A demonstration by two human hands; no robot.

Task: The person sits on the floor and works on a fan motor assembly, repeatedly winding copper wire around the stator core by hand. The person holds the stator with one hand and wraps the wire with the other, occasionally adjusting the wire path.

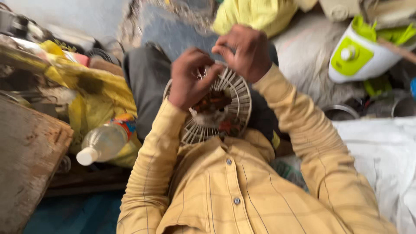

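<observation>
Round fan grille (236, 102) faces up; left hand (188, 78), right hand (242, 52) pinch its rim.

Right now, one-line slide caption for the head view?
Both hands, left hand and right hand, grip a round white fan grille on the lap.

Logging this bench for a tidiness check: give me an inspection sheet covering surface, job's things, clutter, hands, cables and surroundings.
Surface: worn brown wooden board at left; white cloth at right.
Job's things: round white ribbed plastic fan grille with a rusty motor at its centre, on the lap.
Clutter: clear plastic bottle with white cap, yellow plastic bags.
Hands: left hand grips the grille's upper rim; right hand pinches at its top edge.
Cables: dark wire coil, blurred.
Surroundings: white and green appliance, metal ring.
</observation>
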